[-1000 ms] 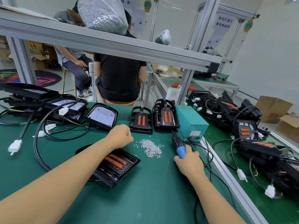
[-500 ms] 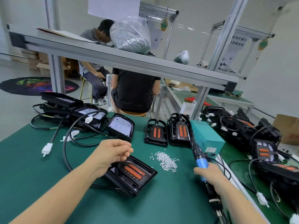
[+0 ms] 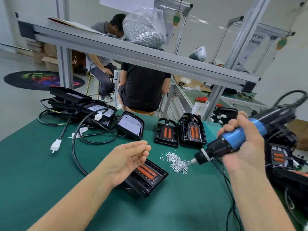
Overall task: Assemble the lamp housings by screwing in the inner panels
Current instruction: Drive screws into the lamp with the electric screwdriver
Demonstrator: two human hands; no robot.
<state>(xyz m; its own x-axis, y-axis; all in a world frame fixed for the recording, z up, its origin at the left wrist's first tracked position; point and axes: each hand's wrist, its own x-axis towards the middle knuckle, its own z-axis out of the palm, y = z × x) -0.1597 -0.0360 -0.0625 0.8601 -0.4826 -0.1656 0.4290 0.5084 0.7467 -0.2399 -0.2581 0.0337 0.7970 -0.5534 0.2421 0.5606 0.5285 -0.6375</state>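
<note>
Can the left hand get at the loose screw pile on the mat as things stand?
Probably yes: the left hand hovers beside the screw pile with bare mat between, though the screwdriver tip sits at the pile's right edge.

Factory assembly line, green workbench (image 3: pixel 41 164), aluminium frame shelf (image 3: pixel 150 59), bagged screws (image 3: pixel 145 29)

Black lamp housing (image 3: pixel 146 179) open-side up on green mat, orange strips inside; loose screw pile (image 3: pixel 177 162) just right.
</note>
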